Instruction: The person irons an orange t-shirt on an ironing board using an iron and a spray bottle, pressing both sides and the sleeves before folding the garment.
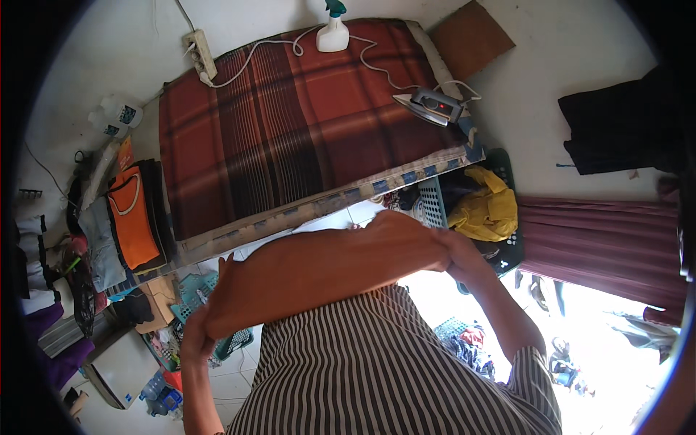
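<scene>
An orange-brown garment (326,270) hangs stretched sideways in front of my striped shirt, its kind not clear from this side. My left hand (197,335) is closed around its lower left end. At the right end, my right hand (457,254) grips the cloth near its upper corner. Beyond the garment lies a padded table covered with a red and brown plaid cloth (290,123). A grey iron (435,106) rests at its far right, with a small red light showing. A white spray bottle (333,35) with a green head stands at the back edge.
A power strip (200,54) with the iron's cord lies at the back left. Folded clothes (134,217), orange on top, sit at the table's left end. To the right, a green basket (433,203) stands near a yellow cloth (487,206). More baskets (194,293) are on the floor.
</scene>
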Demonstrator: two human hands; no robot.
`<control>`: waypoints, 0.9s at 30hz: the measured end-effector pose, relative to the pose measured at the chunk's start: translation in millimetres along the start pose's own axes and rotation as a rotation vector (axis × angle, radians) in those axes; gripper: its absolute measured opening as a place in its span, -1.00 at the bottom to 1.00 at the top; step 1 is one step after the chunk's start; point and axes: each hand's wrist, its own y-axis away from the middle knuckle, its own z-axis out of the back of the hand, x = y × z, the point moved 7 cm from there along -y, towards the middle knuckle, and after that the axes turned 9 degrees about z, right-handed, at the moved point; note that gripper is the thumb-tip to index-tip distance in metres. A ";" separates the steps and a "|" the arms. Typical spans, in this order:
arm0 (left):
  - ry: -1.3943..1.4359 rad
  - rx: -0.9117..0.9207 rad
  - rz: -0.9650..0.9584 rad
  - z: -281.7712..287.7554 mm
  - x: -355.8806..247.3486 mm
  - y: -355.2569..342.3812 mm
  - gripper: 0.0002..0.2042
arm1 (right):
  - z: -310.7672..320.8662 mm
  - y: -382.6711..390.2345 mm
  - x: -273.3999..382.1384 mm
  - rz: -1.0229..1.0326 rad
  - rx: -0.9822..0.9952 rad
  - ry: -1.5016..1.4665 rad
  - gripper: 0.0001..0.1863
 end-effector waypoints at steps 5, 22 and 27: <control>0.044 -0.046 -0.368 -29.0 -47.2 10.1 -0.62 | -17.6 -0.5 49.1 -0.144 -0.495 -0.941 -0.52; -0.027 -0.131 -0.470 -20.3 -53.8 -5.3 -0.57 | -34.1 11.8 -24.1 -0.228 -0.420 -0.938 -0.56; -0.004 0.207 0.103 1.6 12.8 -19.5 -0.56 | -56.9 36.8 -62.0 -0.430 -0.251 -1.084 -0.49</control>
